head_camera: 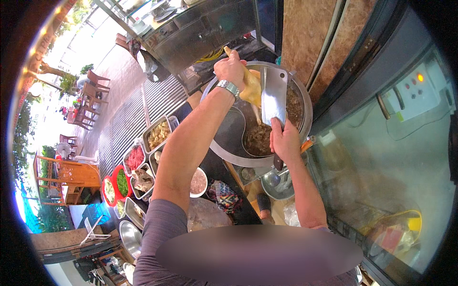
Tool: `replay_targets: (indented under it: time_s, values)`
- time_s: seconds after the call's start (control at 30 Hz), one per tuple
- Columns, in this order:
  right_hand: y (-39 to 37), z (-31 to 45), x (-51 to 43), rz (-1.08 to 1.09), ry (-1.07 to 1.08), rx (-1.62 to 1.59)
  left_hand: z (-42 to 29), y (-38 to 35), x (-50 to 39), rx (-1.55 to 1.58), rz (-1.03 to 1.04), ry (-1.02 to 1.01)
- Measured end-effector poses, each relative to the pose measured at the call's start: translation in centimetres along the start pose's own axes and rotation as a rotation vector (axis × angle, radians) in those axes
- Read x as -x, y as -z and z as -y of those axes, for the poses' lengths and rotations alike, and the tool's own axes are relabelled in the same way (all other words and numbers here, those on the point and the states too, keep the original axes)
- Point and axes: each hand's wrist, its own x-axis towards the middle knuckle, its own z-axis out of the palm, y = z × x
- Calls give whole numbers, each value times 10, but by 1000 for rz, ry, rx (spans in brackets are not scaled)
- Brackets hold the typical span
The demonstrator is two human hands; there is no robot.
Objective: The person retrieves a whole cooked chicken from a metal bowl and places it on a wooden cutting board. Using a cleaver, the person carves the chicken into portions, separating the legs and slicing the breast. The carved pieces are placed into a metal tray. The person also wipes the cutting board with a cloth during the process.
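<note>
My left hand (232,69), with a metal watch at the wrist, grips a yellow-skinned plucked bird (251,87), likely a chicken, by its upper end. The bird hangs over a large round metal pot (219,150). My right hand (285,141) holds a broad cleaver (274,93) by its dark wooden handle. The blade stands upright beside the bird, on its right; whether they touch I cannot tell. A curved divider splits the pot, with dark liquid (229,128) on one side and brown broth (258,139) with bits in it on the other.
Metal trays of food, one with chunks (158,136) and one with red meat (135,157), stand left of my left arm. Near them are a red basket of chopped greens (122,183), a round chopping block (207,214) and a patterned cloth (224,196). A metal bowl (281,189) lies below the pot.
</note>
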Motion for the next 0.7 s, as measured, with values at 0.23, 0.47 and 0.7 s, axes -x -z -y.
replay_targets:
  time_s: [0.23,0.47,0.7]
  values:
    - [0,1,-40,-86,318,67,8,-2,10,114,23,19]
    - [2,5,-6,2,91,80,-7,-11,26,164,-74,53]
    - [-2,4,-40,-60,177,43,12,-16,21,200,-57,83]
